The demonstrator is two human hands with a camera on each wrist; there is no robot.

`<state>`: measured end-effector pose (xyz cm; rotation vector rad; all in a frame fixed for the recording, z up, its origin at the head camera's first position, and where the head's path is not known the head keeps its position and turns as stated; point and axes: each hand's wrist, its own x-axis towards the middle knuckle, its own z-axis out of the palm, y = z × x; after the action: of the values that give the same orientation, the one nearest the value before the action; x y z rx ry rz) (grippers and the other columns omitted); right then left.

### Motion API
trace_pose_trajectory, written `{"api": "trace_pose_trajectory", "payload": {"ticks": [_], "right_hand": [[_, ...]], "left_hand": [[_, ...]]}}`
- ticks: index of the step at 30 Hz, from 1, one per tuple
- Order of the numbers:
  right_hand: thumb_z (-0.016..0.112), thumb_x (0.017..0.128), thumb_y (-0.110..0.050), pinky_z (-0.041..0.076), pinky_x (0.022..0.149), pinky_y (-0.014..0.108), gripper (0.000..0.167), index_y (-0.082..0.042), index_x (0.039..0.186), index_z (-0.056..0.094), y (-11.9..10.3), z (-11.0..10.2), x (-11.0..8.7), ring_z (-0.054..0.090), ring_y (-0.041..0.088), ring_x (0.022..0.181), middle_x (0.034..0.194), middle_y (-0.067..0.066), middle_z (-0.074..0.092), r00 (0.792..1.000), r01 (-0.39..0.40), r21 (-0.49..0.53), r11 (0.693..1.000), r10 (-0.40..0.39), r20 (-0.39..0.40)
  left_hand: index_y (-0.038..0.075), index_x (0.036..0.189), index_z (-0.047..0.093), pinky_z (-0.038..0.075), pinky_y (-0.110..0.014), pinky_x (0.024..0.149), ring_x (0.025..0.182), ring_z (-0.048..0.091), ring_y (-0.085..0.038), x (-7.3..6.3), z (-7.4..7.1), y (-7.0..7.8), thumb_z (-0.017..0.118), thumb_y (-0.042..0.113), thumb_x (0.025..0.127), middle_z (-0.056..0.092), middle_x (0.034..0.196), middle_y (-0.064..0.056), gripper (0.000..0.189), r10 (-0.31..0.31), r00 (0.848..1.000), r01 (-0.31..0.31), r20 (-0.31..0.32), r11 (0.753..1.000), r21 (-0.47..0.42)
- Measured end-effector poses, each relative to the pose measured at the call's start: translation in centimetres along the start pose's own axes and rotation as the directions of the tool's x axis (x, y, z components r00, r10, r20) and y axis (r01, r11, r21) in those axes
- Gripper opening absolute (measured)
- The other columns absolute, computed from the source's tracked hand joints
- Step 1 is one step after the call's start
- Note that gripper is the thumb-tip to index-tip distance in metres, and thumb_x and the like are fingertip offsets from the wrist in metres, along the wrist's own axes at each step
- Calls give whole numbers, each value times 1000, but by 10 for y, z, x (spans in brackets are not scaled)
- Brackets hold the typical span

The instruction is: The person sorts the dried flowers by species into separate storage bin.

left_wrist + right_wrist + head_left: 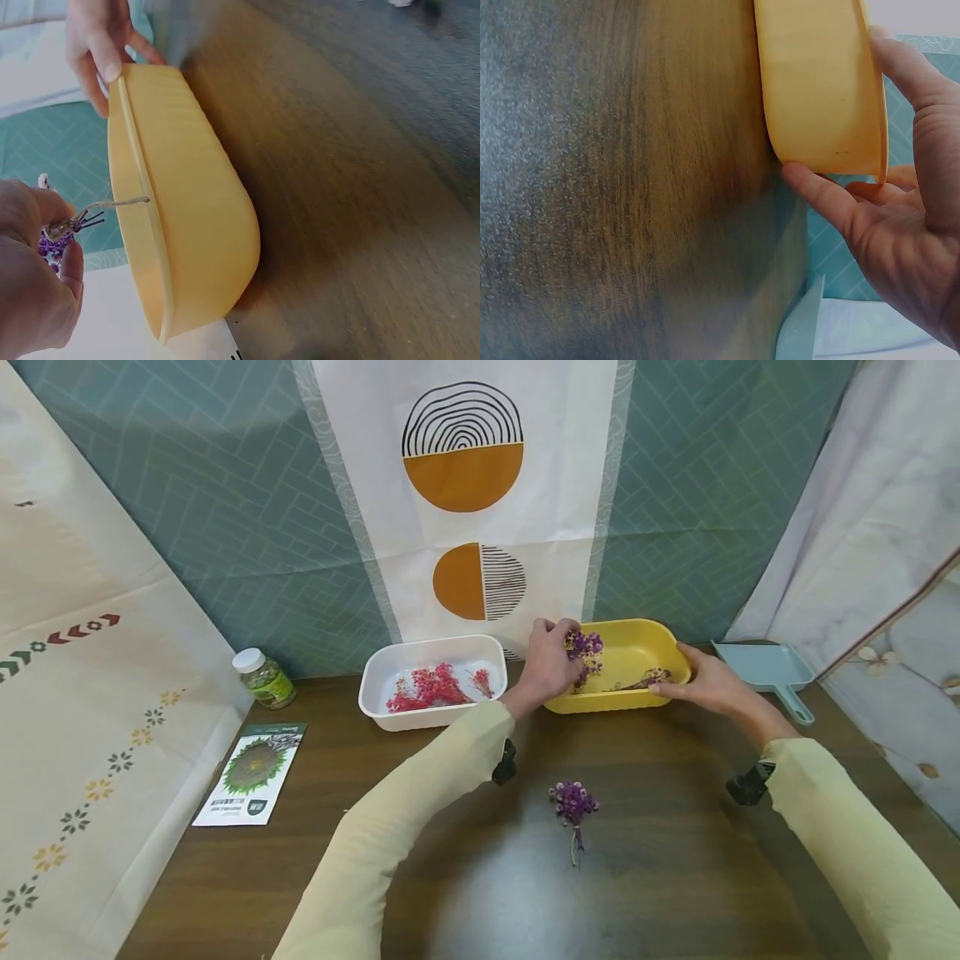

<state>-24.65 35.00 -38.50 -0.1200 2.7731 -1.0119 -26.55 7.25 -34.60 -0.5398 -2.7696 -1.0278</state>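
My left hand (550, 664) is at the left end of a yellow plastic basin (628, 647). It pinches a small bunch of purple dried flowers (585, 647) by the stems. In the left wrist view, twine (112, 202) runs from those stems over the basin's rim. My right hand (716, 687) grips the basin's right end, its thumb (911, 67) on the rim and a finger low against the end wall. Inside the basin, near that thumb, lie more purple dried flowers (652, 677). Another purple bunch (573, 806) lies on the table in front of the basin.
Left of the yellow basin stands a white basin (369, 687) holding red dried flowers (435, 685). Farther left are a white-capped jar (266, 681) and a seed packet (253, 772). A pale blue dustpan (772, 667) is at the right. Fabric hangs behind the wooden table (660, 868).
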Motion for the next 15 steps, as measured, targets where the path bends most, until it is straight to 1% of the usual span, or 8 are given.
{"api": "trace_pose_trajectory", "payload": {"ticks": [4, 7, 9, 15], "right_hand": [[73, 85, -57, 27, 108, 67, 120, 7, 156, 1, 1, 0, 0, 32, 51, 134, 153, 38, 22, 1000, -12, 0, 1000, 12, 0], [73, 85, -59, 27, 108, 67, 120, 7, 156, 1, 2, 1, 0, 31, 52, 135, 153, 38, 22, 1000, -15, -3, 1000, 15, -1], [73, 85, -58, 26, 108, 67, 119, 6, 156, 1, 2, 1, 0, 30, 53, 135, 154, 38, 21, 1000, -19, 0, 1000, 19, -2], [72, 86, -56, 26, 108, 67, 117, 7, 156, 3, -1, 1, 0, 28, 53, 137, 154, 38, 20, 1000, -15, -11, 1000, 15, -8]], "left_hand": [[12, 133, 60, 46, -26, 86, 104, 47, -22, 6, 6, 2, 75, 7, 85, 44, 120, -12, 51, 2, 1000, -2, -22, 1000, -17], [13, 134, 60, 45, -26, 87, 104, 47, -20, 12, 11, 4, 74, 9, 87, 45, 120, -11, 49, 11, 999, -11, -33, 1000, -5], [13, 135, 60, 44, -26, 87, 104, 47, -20, 15, 14, 6, 74, 10, 88, 44, 120, -11, 48, 20, 999, -20, -32, 1000, -3], [16, 133, 60, 44, -22, 90, 110, 46, -19, 26, 25, 14, 72, 12, 91, 43, 125, -10, 44, 57, 998, -57, 2, 998, 0]]}}
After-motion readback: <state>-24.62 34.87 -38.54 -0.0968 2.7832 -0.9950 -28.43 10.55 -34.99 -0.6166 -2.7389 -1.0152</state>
